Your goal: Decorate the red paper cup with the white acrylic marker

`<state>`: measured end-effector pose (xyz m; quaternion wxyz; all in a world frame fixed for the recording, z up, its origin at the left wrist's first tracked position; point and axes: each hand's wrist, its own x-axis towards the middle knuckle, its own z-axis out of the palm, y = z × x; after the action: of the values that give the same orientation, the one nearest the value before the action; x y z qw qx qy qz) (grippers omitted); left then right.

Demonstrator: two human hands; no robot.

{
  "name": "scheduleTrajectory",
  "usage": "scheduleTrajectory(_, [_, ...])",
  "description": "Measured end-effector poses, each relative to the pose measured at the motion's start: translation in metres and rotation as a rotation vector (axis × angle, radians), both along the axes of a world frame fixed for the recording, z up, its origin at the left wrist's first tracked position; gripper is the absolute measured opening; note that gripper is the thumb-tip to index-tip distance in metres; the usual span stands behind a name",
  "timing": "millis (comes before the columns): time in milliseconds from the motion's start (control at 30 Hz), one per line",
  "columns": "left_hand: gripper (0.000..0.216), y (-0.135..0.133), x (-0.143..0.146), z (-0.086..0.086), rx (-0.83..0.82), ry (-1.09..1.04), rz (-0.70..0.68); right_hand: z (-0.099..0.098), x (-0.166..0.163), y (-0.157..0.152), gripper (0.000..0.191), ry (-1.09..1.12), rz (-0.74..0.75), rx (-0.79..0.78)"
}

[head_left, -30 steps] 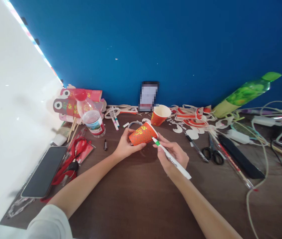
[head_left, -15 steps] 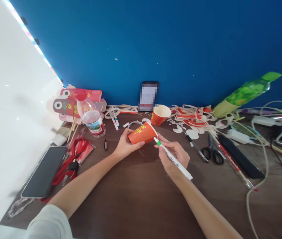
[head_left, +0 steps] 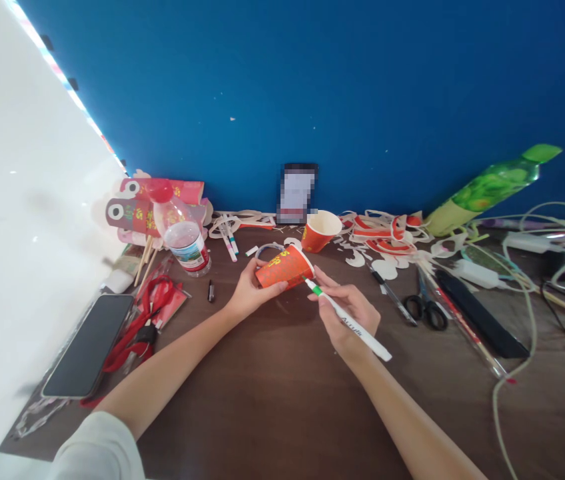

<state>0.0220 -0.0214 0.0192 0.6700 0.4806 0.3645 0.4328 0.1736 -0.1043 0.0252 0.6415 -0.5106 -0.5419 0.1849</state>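
Observation:
My left hand grips an orange paper cup with yellow print, held on its side with the rim to the right, just above the brown table. My right hand is closed round a white marker with a green band near its tip. The marker tip touches the cup near its rim. A second orange paper cup stands upright a little behind them.
A water bottle with a red cap and paper fish crafts stand at the back left. A dark phone and red lanyard lie at left. Scissors, a pen, paper scraps, cables and a green bottle crowd the right.
The left hand has turned the cup slightly, so less of the yellow print shows. The marker tip has shifted a little lower on the cup's rim side.

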Motion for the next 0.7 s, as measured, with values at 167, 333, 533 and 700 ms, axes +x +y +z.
scheduleTrajectory(167, [0.059,0.000,0.000,0.000,-0.072,-0.016,-0.061,0.009,-0.001,0.000,0.010,0.036,-0.019,0.021])
scheduleTrajectory(333, [0.056,0.003,-0.001,-0.006,-0.104,-0.035,-0.093,0.010,-0.002,-0.001,0.009,0.023,-0.005,0.039])
scheduleTrajectory(533, [0.055,0.004,-0.003,-0.011,-0.062,0.036,-0.111,0.004,0.001,-0.001,0.011,0.021,0.021,0.019])
scheduleTrajectory(700, [0.058,0.005,-0.003,-0.012,-0.018,0.084,-0.087,0.001,0.001,0.000,0.007,-0.010,0.014,0.041])
